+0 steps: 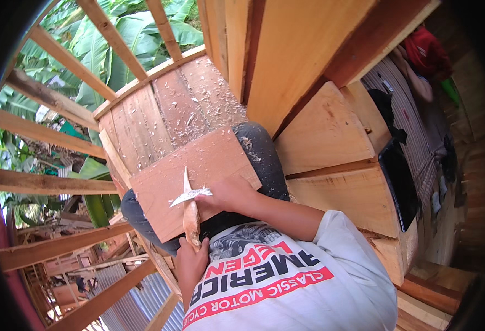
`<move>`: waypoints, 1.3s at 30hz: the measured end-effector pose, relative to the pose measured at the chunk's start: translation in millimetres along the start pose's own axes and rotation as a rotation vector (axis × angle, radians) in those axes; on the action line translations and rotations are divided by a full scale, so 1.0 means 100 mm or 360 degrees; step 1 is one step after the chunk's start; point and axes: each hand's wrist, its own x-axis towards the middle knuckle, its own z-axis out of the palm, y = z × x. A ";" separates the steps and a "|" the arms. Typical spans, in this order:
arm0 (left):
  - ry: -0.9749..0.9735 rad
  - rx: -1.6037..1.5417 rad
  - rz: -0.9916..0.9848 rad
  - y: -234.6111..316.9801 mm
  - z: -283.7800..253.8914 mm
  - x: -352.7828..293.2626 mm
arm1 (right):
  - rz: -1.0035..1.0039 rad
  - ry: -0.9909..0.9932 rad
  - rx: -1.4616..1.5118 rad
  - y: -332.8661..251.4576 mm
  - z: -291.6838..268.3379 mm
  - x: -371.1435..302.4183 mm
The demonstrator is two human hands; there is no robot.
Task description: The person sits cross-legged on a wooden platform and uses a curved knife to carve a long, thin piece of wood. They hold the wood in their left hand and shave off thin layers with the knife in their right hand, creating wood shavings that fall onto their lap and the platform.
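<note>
A knife [191, 222] with a thick brown wooden handle lies over a flat wooden board [159, 187] across my lap, its pale pointed blade aimed away from me. My left hand [191, 260] is closed round the near end of the handle. My right hand [220, 197] is closed beside the base of the blade, its fingers pinching a thin whitish piece [190, 196] with ragged ends. That piece lies crosswise over the knife. What it is made of cannot be made out, and part of the right hand's grip is hidden.
Wood shavings [192, 102] litter the plank floor [170, 94] ahead. Wooden railing bars [60, 140] run along the left, with banana leaves beyond. Tall timber panels [330, 129] stand close at my right. A dark flat panel [398, 185] and another person [427, 52] are farther right.
</note>
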 end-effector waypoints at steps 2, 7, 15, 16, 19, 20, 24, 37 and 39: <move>0.0000 -0.0060 -0.0013 -0.01 -0.01 0.01 | 0.0128 0.0030 -0.0107 0.08 -0.09 0.13; -0.0046 -0.0025 -0.0063 -0.07 -0.03 0.06 | 0.0182 -0.0084 -0.0226 -0.05 -0.24 0.16; -0.0114 -0.0137 -0.0128 -0.05 -0.06 0.09 | 0.0341 0.0046 -0.0234 0.03 -0.39 0.35; -0.0123 -0.0117 -0.0121 -0.06 -0.06 0.10 | 0.0268 -0.0020 -0.0272 0.01 -0.36 0.35; -0.0120 -0.0064 -0.0072 -0.10 0.00 0.14 | 0.0049 -0.0145 -0.0302 -0.08 -0.08 0.18; -0.0113 -0.0047 -0.0052 -0.10 0.02 0.15 | 0.0120 -0.0107 -0.0287 -0.05 -0.10 0.20; -0.0123 -0.0055 -0.0043 -0.14 -0.01 0.17 | 0.0295 -0.0025 -0.0310 -0.01 -0.33 0.37; -0.0019 -0.0017 0.0030 -0.11 0.04 0.19 | 0.0223 0.0307 -0.0224 0.26 -0.39 0.29; 0.0025 -0.0084 0.0077 -0.08 0.05 0.18 | 0.0097 0.0122 -0.0314 0.16 -0.22 0.16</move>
